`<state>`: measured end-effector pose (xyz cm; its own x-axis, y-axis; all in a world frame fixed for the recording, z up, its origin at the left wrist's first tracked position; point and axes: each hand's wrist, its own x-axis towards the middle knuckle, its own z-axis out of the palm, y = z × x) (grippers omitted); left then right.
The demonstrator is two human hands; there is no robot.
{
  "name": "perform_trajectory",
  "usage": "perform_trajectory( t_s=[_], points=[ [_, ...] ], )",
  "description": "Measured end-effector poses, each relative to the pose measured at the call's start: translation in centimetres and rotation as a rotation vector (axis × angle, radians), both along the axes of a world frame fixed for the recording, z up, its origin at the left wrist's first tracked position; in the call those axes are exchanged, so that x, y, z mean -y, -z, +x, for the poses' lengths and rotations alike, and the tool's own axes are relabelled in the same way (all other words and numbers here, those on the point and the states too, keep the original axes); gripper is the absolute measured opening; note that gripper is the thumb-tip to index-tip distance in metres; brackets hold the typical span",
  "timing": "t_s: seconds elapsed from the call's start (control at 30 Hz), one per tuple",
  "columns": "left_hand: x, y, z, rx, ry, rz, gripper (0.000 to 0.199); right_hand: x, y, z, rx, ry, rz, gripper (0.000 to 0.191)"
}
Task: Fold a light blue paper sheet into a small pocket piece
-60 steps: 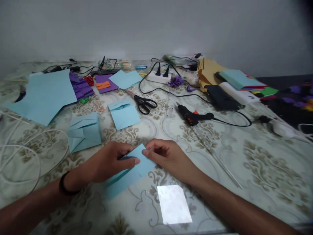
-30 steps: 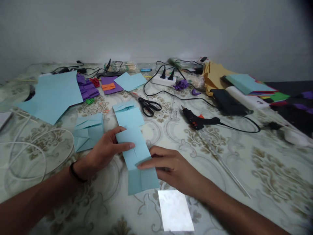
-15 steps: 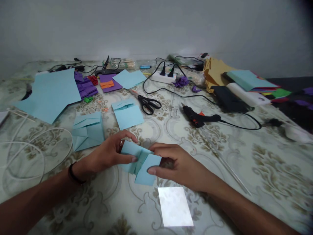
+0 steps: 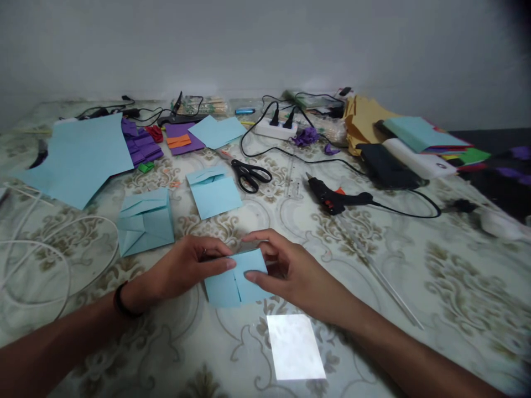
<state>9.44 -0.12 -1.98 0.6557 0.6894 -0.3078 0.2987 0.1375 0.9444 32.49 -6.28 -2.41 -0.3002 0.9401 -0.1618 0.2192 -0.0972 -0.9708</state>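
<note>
A light blue folded paper (image 4: 224, 287) lies in front of me, its two flaps meeting at a slit down the middle. My left hand (image 4: 188, 265) grips its upper left side, thumb on top near the slit. On the right edge, my right hand (image 4: 286, 268) holds it with the thumb on the right flap and the other fingers behind. To the left stands a light blue folded paper box (image 4: 147, 224). Beyond my hands is another folded blue piece (image 4: 215, 196), flat on the patterned table cover.
Black scissors (image 4: 252, 176) and a glue gun (image 4: 336, 198) lie beyond my hands. A power strip (image 4: 276, 128) with cables sits at the back. Large blue sheets (image 4: 83, 157) and purple paper (image 4: 143, 145) are at left, a white rectangle (image 4: 295, 347) in front.
The two flaps of the held blue paper have come down from raised and parted to nearly flat, edges meeting. My hands have shifted slightly with it.
</note>
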Motion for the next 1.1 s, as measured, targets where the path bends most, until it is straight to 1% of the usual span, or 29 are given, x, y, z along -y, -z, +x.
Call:
perform_trajectory(
  t_s=[0.03, 0.1, 0.13, 0.2, 0.27, 0.4, 0.47, 0.6, 0.73, 0.8, 0.93, 1.1],
  points=[
    [0.1, 0.1, 0.0, -0.014, -0.007, 0.022, 0.026, 0.0, 0.0, -0.1, -0.009, 0.016, -0.019, 0.040],
    [0.2, 0.1, 0.1, -0.021, -0.035, 0.034, 0.027, -0.1, -0.1, -0.2, -0.035, 0.047, -0.062, 0.025],
    [0.4, 0.1, 0.1, -0.016, -0.048, 0.023, 0.027, -0.1, -0.2, -0.3, -0.048, 0.061, -0.076, 0.025],
    [0.7, 0.1, 0.2, -0.011, -0.046, -0.002, 0.029, -0.1, -0.2, -0.3, -0.063, 0.082, -0.091, 0.036],
    [1.1, 0.0, 0.3, -0.029, 0.007, 0.011, 0.031, -0.1, -0.4, -0.3, -0.045, 0.095, -0.079, 0.040],
    [1.5, -0.4, 0.4, -0.090, 0.122, 0.077, 0.040, 0.0, -0.8, -0.4, 0.024, 0.071, -0.051, 0.037],
    [1.5, -0.7, 0.4, -0.103, 0.149, 0.095, 0.044, 0.1, -0.9, -0.6, 0.040, 0.057, -0.049, 0.036],
    [1.3, -0.8, 0.3, -0.082, 0.190, 0.094, 0.048, 0.2, -0.8, -0.7, 0.030, 0.075, -0.027, 0.031],
    [1.3, -0.8, 0.4, -0.066, 0.190, 0.043, 0.042, 0.3, -0.6, -0.9, 0.062, 0.053, 0.044, 0.031],
    [1.4, -0.6, 0.5, -0.080, 0.178, 0.067, 0.040, 0.4, -0.6, -1.0, 0.089, 0.034, 0.065, 0.031],
    [1.5, -0.2, 0.4, -0.110, 0.170, 0.187, 0.045, 0.5, -0.5, -1.3, 0.131, 0.033, 0.096, 0.025],
    [1.5, -0.1, 0.2, -0.095, 0.170, 0.174, 0.049, 0.3, -0.5, -1.2, 0.061, 0.021, 0.096, 0.024]
  ],
)
